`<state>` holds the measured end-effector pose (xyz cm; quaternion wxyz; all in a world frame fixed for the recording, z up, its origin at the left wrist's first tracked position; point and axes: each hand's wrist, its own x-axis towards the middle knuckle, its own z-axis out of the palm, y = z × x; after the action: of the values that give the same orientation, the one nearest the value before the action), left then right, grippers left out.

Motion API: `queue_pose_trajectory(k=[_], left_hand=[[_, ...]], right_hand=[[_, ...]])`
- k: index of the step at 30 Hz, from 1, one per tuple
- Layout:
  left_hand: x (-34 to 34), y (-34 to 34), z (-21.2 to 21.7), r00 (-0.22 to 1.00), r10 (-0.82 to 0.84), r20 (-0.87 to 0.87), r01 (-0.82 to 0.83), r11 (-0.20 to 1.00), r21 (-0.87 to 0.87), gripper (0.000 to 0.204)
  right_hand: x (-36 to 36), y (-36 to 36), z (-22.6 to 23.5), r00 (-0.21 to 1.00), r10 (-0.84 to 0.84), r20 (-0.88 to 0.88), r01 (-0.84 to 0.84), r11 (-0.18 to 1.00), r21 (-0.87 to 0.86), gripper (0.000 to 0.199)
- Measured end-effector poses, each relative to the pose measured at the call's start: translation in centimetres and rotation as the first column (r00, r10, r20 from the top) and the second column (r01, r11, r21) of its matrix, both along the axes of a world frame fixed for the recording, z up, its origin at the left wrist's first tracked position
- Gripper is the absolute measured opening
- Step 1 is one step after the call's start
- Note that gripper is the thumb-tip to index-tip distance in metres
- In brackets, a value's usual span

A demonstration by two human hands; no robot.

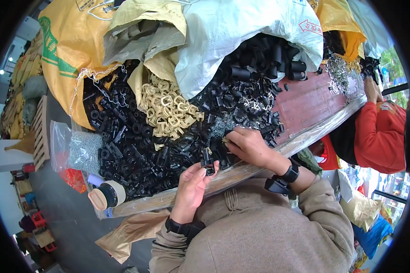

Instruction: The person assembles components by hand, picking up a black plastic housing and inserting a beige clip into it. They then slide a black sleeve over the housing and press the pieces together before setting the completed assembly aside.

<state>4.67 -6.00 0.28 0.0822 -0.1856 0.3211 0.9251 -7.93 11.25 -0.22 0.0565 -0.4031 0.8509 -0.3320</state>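
Observation:
My left hand [192, 187] holds a small black plastic part [207, 164] between thumb and fingers, just above the table's near edge. My right hand [248, 145] rests on the heap of black plastic parts [136, 150], fingers pinched on a small metal spring clip [225, 140] at its fingertips. A cluster of beige plastic buckles [167, 109] lies in the middle of the heap. Both wrists wear black bands.
Yellow sacks [70, 50] and white sacks [241, 32] spill parts across the back of the red table [305, 102]. A clear bag of small metal clips [82, 152] and a tape roll [108, 194] sit at the left. A person in a red sleeve [378, 136] works at the right.

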Motion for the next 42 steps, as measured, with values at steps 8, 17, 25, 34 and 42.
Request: queue_pose_trajectory(k=[8, 17, 25, 34, 42], left_hand=[[-0.8, 0.3, -0.1, 1.000, -0.012, -0.021, 0.012, 1.000, 0.013, 0.025], [-2.7, 2.2, 0.4, 0.995, -0.074, -0.071, 0.071, 0.996, -0.051, 0.034], [-4.3, 4.3, -0.5, 0.989, -0.111, -0.099, 0.100, 0.989, -0.104, 0.041], [-3.7, 3.7, -1.7, 0.992, -0.071, -0.105, 0.075, 0.997, 0.034, 0.039], [-3.8, 5.3, -0.5, 0.979, -0.187, -0.078, 0.186, 0.982, -0.016, 0.034]], right_hand=[[-0.1, 0.5, 1.0, 0.971, -0.146, 0.187, 0.194, 0.943, -0.272, 0.013], [0.2, 1.8, 1.8, 0.825, 0.041, 0.564, 0.132, 0.956, -0.262, 0.019], [0.9, 1.9, 0.9, 0.660, 0.055, 0.749, 0.340, 0.868, -0.363, 0.021], [1.4, 3.3, 0.2, 0.881, 0.227, 0.415, 0.065, 0.811, -0.582, 0.014], [0.4, 6.8, 1.1, 0.779, 0.166, 0.604, 0.005, 0.962, -0.271, 0.019]])
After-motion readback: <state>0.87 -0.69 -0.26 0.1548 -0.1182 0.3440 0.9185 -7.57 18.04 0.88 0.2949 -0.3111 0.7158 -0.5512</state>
